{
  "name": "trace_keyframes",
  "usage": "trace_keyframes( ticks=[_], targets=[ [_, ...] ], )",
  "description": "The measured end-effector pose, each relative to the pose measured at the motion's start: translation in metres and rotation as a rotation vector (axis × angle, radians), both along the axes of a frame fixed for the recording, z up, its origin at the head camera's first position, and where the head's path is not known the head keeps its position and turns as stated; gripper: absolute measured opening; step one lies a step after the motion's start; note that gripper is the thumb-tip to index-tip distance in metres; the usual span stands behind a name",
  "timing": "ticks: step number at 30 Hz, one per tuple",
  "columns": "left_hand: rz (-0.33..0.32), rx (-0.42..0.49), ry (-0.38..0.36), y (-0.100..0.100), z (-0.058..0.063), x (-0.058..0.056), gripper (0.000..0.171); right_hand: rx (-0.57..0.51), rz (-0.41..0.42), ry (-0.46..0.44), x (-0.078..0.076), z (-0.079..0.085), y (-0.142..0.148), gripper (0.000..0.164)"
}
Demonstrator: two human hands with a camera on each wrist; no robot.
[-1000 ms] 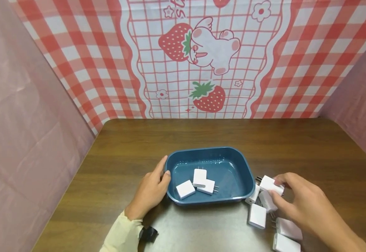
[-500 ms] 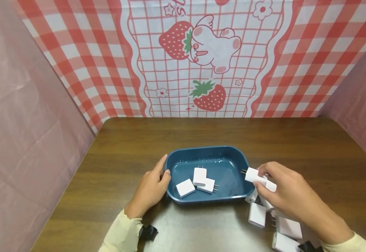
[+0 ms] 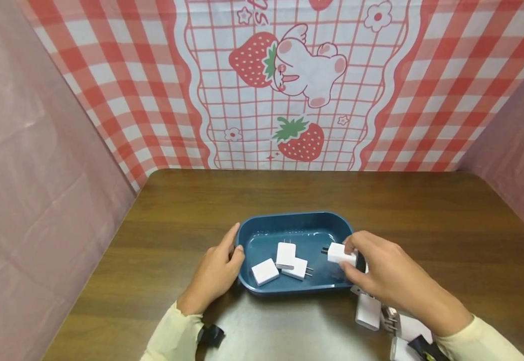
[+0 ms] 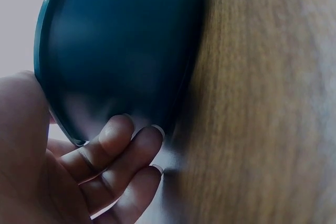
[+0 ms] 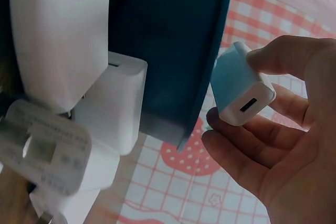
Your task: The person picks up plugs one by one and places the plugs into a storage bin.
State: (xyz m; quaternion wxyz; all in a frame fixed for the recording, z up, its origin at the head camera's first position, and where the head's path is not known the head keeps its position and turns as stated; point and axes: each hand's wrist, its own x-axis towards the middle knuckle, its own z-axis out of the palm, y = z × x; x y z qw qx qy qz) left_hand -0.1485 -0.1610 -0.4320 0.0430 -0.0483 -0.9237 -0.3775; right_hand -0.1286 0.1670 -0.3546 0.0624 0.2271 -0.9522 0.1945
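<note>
A dark blue rectangular tray [image 3: 298,290] stands on the table with several white charger plugs in it, one of them a charger [image 3: 265,272] lying at its left end. My left hand [image 3: 214,271] grips the tray's left end, thumb over the rim and fingertips against the outer wall [image 4: 121,40]. Between thumb and fingers, my right hand [image 3: 381,263] pinches another white power adapter [image 3: 339,253] above the tray's right part, metal prongs pointing left. In the right wrist view, a dark port slot shows on the held adapter [image 5: 244,95].
Several more white chargers lie to the right of the tray, among them an upright-looking one [image 3: 368,311] and one [image 3: 413,328] partly behind the right wrist. A red checked cloth [image 3: 145,90] hangs behind the brown table [image 3: 190,200].
The right hand has lifted the adapter from the pile and carried it left, over the rim and above the tray's inside. My left hand stays on the tray.
</note>
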Motion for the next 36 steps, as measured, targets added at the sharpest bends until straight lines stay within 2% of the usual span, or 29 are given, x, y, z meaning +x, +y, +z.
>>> trace_keyframes(
  ticks=[2, 6, 17, 22, 29, 36],
  targets=[
    [0.004, 0.003, -0.007, 0.000, 0.001, -0.001, 0.060, 0.016, -0.012, -0.053, -0.003, 0.001, -0.005, 0.030],
    [0.008, 0.003, -0.010, 0.001, 0.001, -0.002, 0.060, 0.022, -0.003, -0.091, -0.008, 0.002, -0.014, 0.029],
    [0.005, -0.001, -0.005, 0.000, -0.001, -0.001, 0.059, -0.032, 0.179, -0.015, -0.018, -0.008, -0.046, 0.024],
    [-0.004, -0.005, -0.009, 0.001, -0.001, -0.002, 0.060, -0.044, 0.196, 0.007, -0.021, -0.010, -0.056, 0.025],
    [-0.016, -0.013, -0.005, 0.002, 0.001, -0.002, 0.060, -0.050, 0.194, -0.018, -0.020, -0.014, -0.069, 0.024],
    [-0.004, -0.007, 0.011, -0.001, 0.001, -0.001, 0.059, -0.013, 0.239, 0.016, -0.021, -0.014, -0.085, 0.023]
  ],
)
